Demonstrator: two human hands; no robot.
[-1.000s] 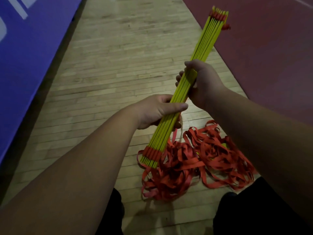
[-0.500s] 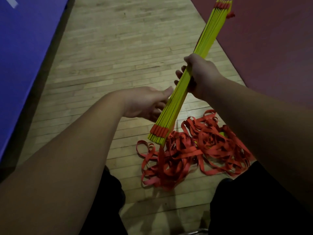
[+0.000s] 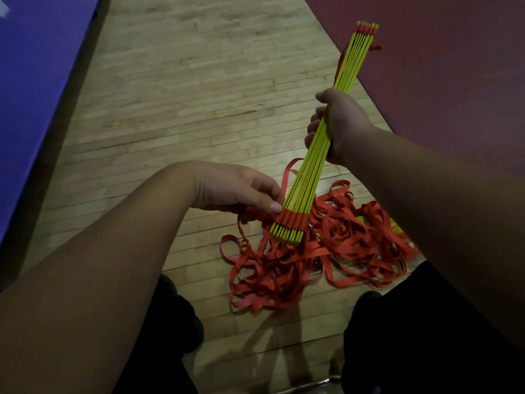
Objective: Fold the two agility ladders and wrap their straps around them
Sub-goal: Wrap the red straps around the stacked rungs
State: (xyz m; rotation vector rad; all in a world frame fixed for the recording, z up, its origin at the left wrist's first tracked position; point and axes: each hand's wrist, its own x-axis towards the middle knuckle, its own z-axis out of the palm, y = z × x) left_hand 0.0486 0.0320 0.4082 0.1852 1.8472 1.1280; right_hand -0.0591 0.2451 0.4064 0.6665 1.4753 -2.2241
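Yellow rungs stacked flat, held up over the floor, tilted away from me. Right hand wrapped tight round mid-bundle. Left hand at the near end, thumb on the red band, fingers look to be pinching straps there. Most of the straps lie in a loose tangle on the floor just below. Risks as I see it: near end fans out a bit, so a slack right grip lets rungs slide out; pulling from that heap could snag a knot and drag the whole pile
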